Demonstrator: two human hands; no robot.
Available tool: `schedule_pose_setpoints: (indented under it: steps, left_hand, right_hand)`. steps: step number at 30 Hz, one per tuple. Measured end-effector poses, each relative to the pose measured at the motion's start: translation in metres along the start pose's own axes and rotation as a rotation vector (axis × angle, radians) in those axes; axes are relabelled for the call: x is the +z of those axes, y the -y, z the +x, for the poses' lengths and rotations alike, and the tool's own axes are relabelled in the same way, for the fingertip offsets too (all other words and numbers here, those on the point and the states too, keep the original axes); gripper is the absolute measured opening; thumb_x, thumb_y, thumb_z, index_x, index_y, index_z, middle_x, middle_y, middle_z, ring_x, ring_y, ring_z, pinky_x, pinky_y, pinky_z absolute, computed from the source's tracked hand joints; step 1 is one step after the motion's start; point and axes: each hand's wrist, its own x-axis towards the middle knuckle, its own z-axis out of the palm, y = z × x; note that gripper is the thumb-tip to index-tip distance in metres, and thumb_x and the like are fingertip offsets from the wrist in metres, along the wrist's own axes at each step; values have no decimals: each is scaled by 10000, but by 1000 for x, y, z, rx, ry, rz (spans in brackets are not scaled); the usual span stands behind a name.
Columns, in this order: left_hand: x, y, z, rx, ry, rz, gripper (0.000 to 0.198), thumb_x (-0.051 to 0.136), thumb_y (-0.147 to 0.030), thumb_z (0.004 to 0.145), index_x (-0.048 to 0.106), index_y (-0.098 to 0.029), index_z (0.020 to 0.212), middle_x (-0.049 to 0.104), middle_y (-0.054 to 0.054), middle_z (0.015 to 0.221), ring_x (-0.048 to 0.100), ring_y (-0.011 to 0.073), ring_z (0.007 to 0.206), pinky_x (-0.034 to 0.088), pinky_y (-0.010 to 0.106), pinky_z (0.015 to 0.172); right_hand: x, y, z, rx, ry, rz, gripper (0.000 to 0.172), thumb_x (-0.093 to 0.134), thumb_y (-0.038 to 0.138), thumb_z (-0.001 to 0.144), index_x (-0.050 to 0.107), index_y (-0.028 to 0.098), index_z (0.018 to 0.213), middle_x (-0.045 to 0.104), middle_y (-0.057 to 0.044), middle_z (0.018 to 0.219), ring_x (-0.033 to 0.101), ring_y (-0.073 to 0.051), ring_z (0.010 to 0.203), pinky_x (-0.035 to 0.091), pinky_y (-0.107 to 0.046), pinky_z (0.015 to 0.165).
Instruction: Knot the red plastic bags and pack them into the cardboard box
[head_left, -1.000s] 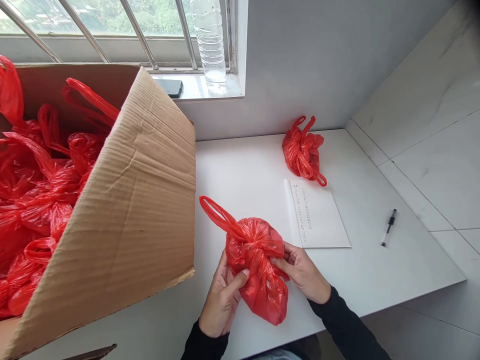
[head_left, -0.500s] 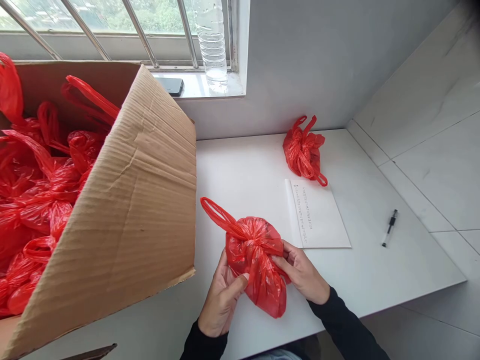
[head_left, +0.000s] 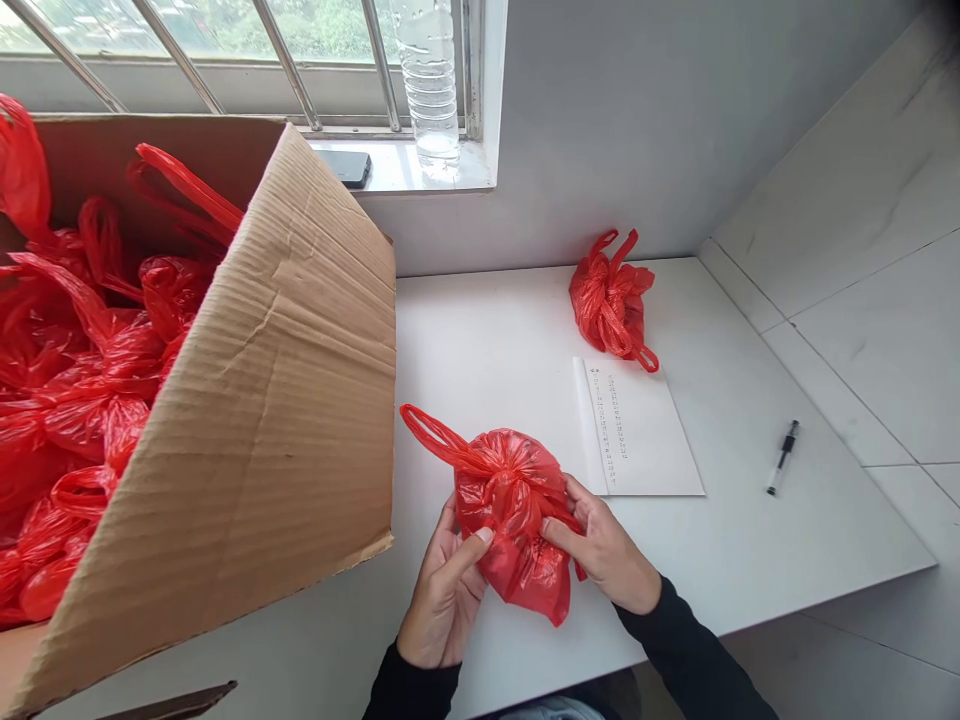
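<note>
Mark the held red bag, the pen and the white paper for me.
Red bag (head_left: pixel 516 505), head view: its crumpled middle.
Pen (head_left: pixel 784 457), head view: middle of its length.
White paper (head_left: pixel 651 430), head view: its blank right side.

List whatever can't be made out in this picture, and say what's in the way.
All in the head view:
Contents of the held red bag: hidden by its gathered plastic.
Some fingers of the left hand and right hand: behind that bag.
Inside bottom of the cardboard box: covered by piled red bags.
Marks on the white paper: too small to read.
Top of the clear bottle: cut off by the upper edge.
</note>
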Motion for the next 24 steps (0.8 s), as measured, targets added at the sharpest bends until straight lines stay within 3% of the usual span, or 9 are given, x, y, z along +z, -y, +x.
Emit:
schedule_pose_setpoints:
  steps: [6,12,15,19,24]
  left_hand:
    - [10,1,-8,-15,81,-65,678,671,-221,827,415,-266,1452,652,110,1284,621,304,1158,440,436,1037]
    - [11,8,-11,-37,-39,54,980,782,-192,745,198,-284,1527,664,128,1259,627,281,1158,459,408,1018]
    - [9,12,-10,-42,-89,68,1049,805,-210,725,141,-272,1535,689,144,1210,655,283,1117,492,413,979]
    - [6,11,-5,-15,-107,64,960,796,-237,740,227,-238,1513,689,163,1214,663,291,1108,514,420,961]
    - [4,8,0,18,-110,79,862,812,-264,720,371,-217,1460,729,152,1135,687,301,1058,527,425,945]
  right_hand:
    - [3,3,-3,-24,-59,64,335,622,358,906,546,248,1214,635,-90,1252,607,-246,1141,476,-410,994]
    - [3,-5,-1,-42,-155,43,396,645,414,879,542,245,1223,639,-92,1237,604,-259,1138,475,-419,993]
    - [3,-1,-1,-19,-142,50,454,629,467,877,519,252,1261,634,-95,1248,596,-266,1152,469,-431,1002]
    - [-1,8,-6,26,-58,68,542,579,505,900,424,284,1370,601,-91,1299,587,-254,1165,460,-421,1009]
    - [-7,7,-11,88,51,-21,728,706,418,832,319,300,1436,627,-96,1238,650,-236,971,554,-371,784]
